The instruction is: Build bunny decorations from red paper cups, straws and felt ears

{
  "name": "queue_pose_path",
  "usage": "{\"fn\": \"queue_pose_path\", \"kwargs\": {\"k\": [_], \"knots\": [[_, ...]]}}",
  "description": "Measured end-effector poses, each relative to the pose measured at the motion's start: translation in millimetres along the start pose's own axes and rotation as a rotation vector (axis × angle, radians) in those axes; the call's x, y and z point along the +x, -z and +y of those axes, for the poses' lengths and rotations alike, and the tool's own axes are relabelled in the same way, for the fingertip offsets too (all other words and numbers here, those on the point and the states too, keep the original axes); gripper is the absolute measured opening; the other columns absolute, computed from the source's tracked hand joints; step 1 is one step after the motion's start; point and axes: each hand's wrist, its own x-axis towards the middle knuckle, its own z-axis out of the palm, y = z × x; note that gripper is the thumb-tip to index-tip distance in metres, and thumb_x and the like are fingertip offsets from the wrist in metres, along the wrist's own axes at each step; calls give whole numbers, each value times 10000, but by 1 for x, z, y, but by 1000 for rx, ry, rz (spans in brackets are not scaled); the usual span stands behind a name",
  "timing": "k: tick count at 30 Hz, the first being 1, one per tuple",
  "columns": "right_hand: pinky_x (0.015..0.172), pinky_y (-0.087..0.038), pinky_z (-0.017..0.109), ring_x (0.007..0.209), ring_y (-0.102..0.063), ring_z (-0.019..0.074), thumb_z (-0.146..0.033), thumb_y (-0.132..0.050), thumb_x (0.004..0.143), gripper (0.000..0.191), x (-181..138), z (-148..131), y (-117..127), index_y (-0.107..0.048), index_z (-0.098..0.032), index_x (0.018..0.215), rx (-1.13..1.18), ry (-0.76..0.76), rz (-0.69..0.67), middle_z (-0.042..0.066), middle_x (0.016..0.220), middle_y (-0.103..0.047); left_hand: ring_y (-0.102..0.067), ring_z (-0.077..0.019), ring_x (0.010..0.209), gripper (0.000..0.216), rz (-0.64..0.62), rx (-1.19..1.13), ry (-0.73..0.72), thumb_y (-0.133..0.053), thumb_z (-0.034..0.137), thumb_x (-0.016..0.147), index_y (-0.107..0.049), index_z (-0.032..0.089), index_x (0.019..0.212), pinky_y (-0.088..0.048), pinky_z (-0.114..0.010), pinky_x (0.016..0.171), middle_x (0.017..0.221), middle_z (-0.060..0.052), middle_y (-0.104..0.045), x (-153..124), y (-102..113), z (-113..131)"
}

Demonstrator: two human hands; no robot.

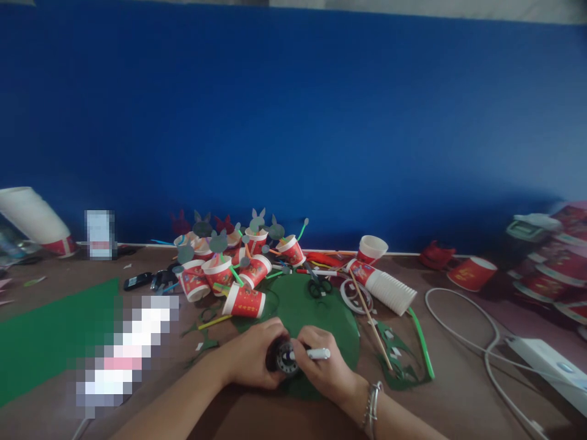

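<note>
My left hand (254, 354) is wrapped round a dark, round object (277, 362) with a grey ring-like face; its exact kind is unclear. In my right hand (328, 363) is a white marker pen (318, 354), its dark tip at or close to the round object's face. Both hands are over a green paper sheet (316, 299) with a rounded edge. Beyond them, a red paper cup (244, 301) lies on its side, and black-handled scissors (320, 286) rest on the green sheet.
Several red cups with rabbit-shaped cutouts (218, 241) crowd the back. Nested paper cups (383, 285), a wooden stick (372, 324) and green paper scraps (397, 357) lie right. A white cable (493, 324) curls near a power strip (550, 366). Green paper (59, 336) lies left.
</note>
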Motion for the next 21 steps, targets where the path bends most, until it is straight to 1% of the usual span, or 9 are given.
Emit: {"fn": "queue_pose_path", "kwargs": {"k": [5,10,14,17,21], "knots": [[505,-260,232,510,-338,92,-255,-446,860,335,0,1,-2,-323,-201,553,63,-79,-27,-51,531,-369,-523,-160,757,334,-12,-4,16,-661,306,624,-485,214,893,-413,-240,637,891,-10,-530,1,0,-1],[472,-247,220,493,-301,84,-312,-411,866,347,4,7,-5,-308,-203,553,152,-234,-99,-63,500,-331,-498,-138,706,299,-24,-4,52,-658,298,624,-460,214,831,-379,-220,580,843,15,-512,-1,2,1],[442,-235,208,479,-286,79,-304,-400,850,329,14,8,-6,-314,-203,549,176,-330,-157,-71,479,-308,-492,-154,754,313,-6,14,37,-679,297,611,-488,204,841,-399,-236,644,854,8,-517,0,5,2],[434,-222,204,472,-285,74,-263,-407,831,313,26,2,-2,-313,-198,539,147,-316,-236,-72,473,-312,-486,-189,829,368,20,54,6,-722,313,574,-540,197,873,-411,-281,741,892,-12,-529,0,6,0],[452,-210,217,465,-284,71,-205,-427,799,296,42,-10,6,-350,-184,514,-4,-196,-345,-69,460,-335,-497,-228,942,503,30,19,-9,-747,319,566,-575,211,1027,-402,-343,876,1001,-34,-550,-1,5,-6]]}}
